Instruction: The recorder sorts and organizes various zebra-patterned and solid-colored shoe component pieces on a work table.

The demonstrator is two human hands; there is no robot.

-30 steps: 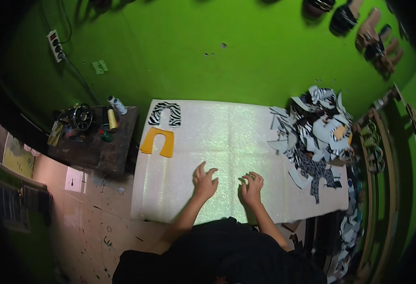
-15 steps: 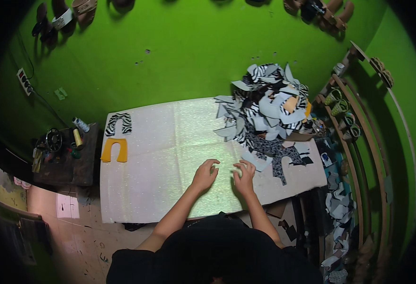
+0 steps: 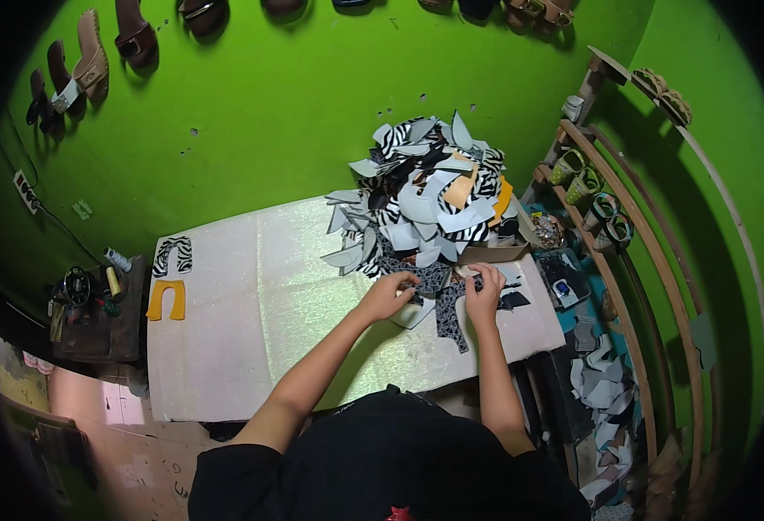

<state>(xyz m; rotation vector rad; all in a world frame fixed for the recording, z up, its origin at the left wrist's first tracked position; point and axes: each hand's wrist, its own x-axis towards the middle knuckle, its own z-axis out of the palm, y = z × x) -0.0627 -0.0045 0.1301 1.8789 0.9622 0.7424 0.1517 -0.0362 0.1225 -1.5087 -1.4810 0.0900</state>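
Grey patterned cloth under both hands, two cut shapes laid apart

Green wall (image 3: 251,130) fills the far side of the room, with sandals (image 3: 137,39) hanging along its top. Below it stretches a pale, shimmering table cover (image 3: 217,295). On its right half rises a loose heap of offcuts (image 3: 416,204), white, zebra-striped, black and a little yellow, spilling toward the near edge. A dark side bench (image 3: 82,347) stands past the table's left end.

At the near foot of the heap lies a grey-and-black patterned piece (image 3: 449,317), one strip pointing toward the person, its upper part running in among the scraps. The left hand (image 3: 386,298) is at its left, fingers bent and loosely gathered; the right hand (image 3: 484,291) is at its right, fingers curled, in a narrow shape. Whether either one grips the cloth, I cannot tell.

Smallest are two arch-shaped cutouts at the table's far left, well apart from the hands: a zebra-striped arch (image 3: 173,245) and, just nearer, a yellow arch (image 3: 169,286).

Judging by this layout, those two seem to be set out already. The patterned piece is not beside them, and the heap looks unsorted, so work there appears barely begun.
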